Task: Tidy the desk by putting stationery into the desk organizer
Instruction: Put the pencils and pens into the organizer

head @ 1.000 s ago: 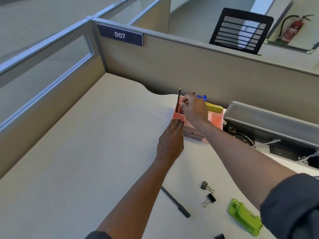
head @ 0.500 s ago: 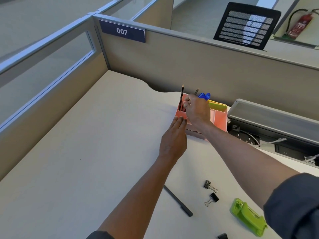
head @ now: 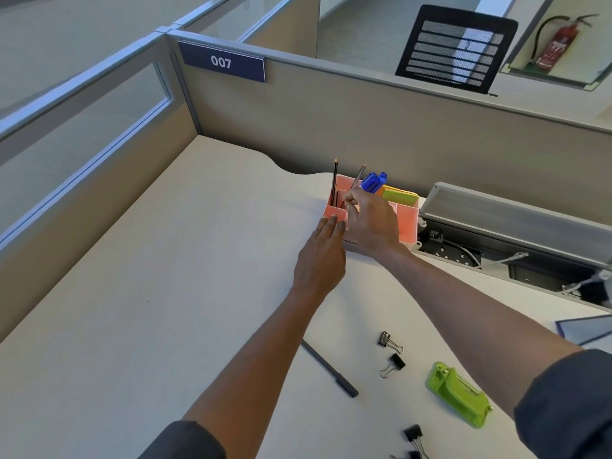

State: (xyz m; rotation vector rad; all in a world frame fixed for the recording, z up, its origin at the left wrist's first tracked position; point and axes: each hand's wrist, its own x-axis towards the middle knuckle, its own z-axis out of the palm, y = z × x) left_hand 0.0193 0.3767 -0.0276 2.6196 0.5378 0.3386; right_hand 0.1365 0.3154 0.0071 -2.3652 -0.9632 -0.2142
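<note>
A pale beige surface [head: 139,293] fills a cubicle walled by tan partitions [head: 331,127], one bearing a navy plate [head: 221,62] reading 007; beyond stand a black mesh chair [head: 455,49] and a red fire extinguisher [head: 556,44]. The pink desk organizer [head: 405,223] sits at the far edge, beside an open cable tray [head: 516,220]. The left hand [head: 319,260] lies flat, fingers together, touching the organizer's front. The right hand [head: 371,223] has its fingers pinched on a pencil [head: 359,175] in a compartment. A green stapler [head: 458,394], a dark pen [head: 331,369] and binder clips [head: 392,354] lie nearer.
</note>
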